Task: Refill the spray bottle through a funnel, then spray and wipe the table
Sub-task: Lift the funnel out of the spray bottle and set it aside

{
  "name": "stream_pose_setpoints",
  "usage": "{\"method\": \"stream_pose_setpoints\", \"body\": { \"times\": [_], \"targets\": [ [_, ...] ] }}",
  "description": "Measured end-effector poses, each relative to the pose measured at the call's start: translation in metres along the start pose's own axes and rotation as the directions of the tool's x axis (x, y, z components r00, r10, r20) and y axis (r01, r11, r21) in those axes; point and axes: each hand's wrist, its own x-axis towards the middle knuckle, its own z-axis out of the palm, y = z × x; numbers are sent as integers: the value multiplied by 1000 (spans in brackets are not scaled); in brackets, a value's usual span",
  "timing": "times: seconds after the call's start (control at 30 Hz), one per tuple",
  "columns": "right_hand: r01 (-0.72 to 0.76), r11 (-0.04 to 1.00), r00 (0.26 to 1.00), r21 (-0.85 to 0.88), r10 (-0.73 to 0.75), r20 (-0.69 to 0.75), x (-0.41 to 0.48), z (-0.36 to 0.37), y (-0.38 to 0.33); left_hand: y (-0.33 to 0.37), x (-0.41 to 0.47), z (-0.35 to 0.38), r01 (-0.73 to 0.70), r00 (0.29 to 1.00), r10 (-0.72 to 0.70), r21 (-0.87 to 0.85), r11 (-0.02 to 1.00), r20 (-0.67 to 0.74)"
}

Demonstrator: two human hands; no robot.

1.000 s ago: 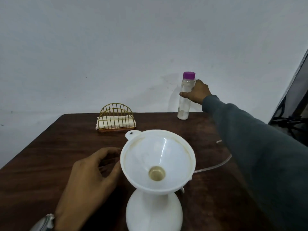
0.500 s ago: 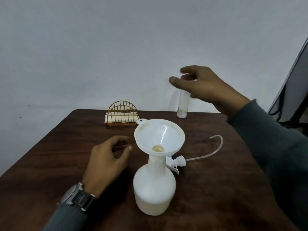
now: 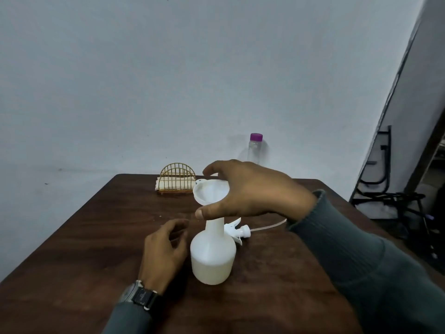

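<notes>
A white spray bottle (image 3: 213, 259) stands uncapped near the middle of the dark wooden table (image 3: 91, 237), with a white funnel (image 3: 209, 195) seated in its neck. My right hand (image 3: 255, 191) reaches over the funnel, thumb at the near rim and fingers curled over the far rim, gripping it. My left hand (image 3: 165, 251) rests on the table just left of the bottle, loosely curled and holding nothing. The bottle's trigger spray head (image 3: 237, 231) with its clear tube lies on the table behind the bottle. A clear bottle with a purple cap (image 3: 255, 147) stands at the far edge.
A gold wire holder with white folded napkins (image 3: 177, 183) sits at the table's far edge, left of the funnel. A grey wall lies close behind the table. Black metal frames (image 3: 390, 201) stand on the floor to the right.
My right hand let go of the purple-capped bottle at the far edge, drew back and came down onto the funnel. My head pulled back. The left hand stayed beside the spray bottle.
</notes>
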Motion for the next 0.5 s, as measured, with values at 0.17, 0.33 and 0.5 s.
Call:
{"method": "stream_pose_setpoints", "body": {
  "times": [0.17,0.33,0.5],
  "targets": [
    [-21,1000,1000,-20,20,-6,1,-1,-3,-6,1,-2,13,1000,-13,35,999,-9],
    [-30,999,999,13,31,-19,2,-4,-2,-6,-1,1,-27,1000,28,66,997,-6],
    [-16,998,997,54,21,-79,-4,-22,1,-5,0,2,-30,1000,30,66,997,-8]
  ]
}}
